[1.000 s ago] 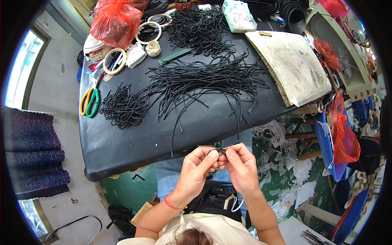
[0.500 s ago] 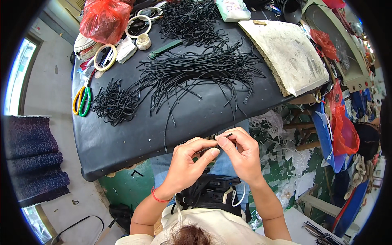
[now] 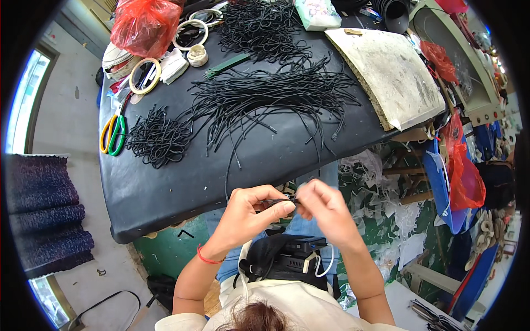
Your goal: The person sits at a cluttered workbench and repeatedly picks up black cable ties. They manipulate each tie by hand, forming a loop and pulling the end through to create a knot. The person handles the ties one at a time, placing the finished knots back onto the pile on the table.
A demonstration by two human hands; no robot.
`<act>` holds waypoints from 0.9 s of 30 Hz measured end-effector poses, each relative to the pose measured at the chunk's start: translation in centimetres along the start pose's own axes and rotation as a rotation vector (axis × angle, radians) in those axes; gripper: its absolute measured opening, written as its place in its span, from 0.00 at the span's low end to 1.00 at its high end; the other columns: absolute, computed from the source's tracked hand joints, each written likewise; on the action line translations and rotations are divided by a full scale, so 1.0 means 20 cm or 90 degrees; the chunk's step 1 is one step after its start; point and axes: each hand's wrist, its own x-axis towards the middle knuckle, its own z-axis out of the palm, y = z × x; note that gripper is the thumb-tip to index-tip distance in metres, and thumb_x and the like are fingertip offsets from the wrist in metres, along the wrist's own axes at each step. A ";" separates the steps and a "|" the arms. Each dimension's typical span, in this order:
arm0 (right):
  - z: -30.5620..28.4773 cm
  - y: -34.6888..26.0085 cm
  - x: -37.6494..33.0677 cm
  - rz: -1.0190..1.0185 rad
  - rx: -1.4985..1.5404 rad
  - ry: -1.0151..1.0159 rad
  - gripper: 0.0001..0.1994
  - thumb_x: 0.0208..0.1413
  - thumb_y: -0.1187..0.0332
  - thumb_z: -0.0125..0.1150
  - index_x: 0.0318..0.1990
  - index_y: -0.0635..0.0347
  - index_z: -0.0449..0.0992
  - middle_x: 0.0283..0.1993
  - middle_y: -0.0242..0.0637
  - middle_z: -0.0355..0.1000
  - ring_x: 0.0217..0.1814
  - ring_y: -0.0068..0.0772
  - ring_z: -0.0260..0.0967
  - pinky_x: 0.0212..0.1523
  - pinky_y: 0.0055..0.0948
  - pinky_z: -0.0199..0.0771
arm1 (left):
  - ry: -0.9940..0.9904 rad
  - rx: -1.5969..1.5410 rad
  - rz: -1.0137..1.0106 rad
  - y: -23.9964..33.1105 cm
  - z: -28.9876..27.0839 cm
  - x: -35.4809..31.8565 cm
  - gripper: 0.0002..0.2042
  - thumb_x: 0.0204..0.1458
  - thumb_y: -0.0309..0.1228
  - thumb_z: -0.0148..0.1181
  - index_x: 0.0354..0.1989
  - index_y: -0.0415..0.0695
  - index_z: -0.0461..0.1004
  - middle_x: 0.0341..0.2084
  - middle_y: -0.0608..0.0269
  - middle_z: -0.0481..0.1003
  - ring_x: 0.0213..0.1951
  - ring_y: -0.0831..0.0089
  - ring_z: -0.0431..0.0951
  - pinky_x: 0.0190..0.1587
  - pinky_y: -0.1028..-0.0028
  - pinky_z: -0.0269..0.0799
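Note:
Just off the table's front edge, my left hand (image 3: 252, 212) pinches a thin black cord (image 3: 279, 201) between thumb and fingers. My right hand (image 3: 327, 212) meets it there, its fingers bent and closed at the cord's other side; motion smears the fingertips, and the cord's end at them is hard to make out. Beyond my hands, a wide bundle of cut black cords (image 3: 270, 99) lies across the table, some strands trailing toward me. A smaller tangled heap of black cords (image 3: 157, 138) sits at its left, and another pile (image 3: 262, 30) lies behind.
Scissors with yellow and green handles (image 3: 114, 132) lie on the black table (image 3: 165, 201) at the left. Farther back are tape rolls (image 3: 145, 77), a red plastic bag (image 3: 146, 27) and a green strip (image 3: 227, 65). A worn pale board (image 3: 389, 71) covers the right corner; a blue bin (image 3: 444, 187) stands beyond.
My right hand has turned and its fingers have curled in over the cord; the cord end that stuck up from it no longer shows. My left hand stays nearly in place.

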 end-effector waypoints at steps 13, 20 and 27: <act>0.03 0.04 0.06 -0.137 -0.111 0.058 0.11 0.60 0.65 0.47 0.33 0.63 0.70 0.28 0.29 0.68 0.28 0.15 0.61 0.30 0.17 0.63 | 0.111 -0.240 -0.029 -0.02 0.06 -0.03 0.17 0.60 0.36 0.44 0.45 0.31 0.68 0.36 0.50 0.75 0.37 0.70 0.77 0.42 0.73 0.74; 0.03 0.05 0.07 -0.062 0.053 -0.004 0.26 0.64 0.51 0.33 0.37 0.66 0.71 0.30 0.32 0.68 0.30 0.17 0.61 0.32 0.18 0.62 | 0.127 -0.359 -0.030 -0.03 0.01 -0.06 0.26 0.61 0.45 0.36 0.46 0.29 0.67 0.37 0.48 0.74 0.37 0.67 0.77 0.42 0.72 0.73; 0.07 0.05 0.07 -0.052 0.074 -0.004 0.23 0.63 0.53 0.37 0.37 0.66 0.71 0.31 0.32 0.69 0.31 0.17 0.62 0.33 0.18 0.63 | 0.164 -0.244 0.009 -0.07 0.02 -0.06 0.15 0.56 0.31 0.50 0.45 0.31 0.68 0.35 0.51 0.75 0.36 0.72 0.77 0.41 0.75 0.73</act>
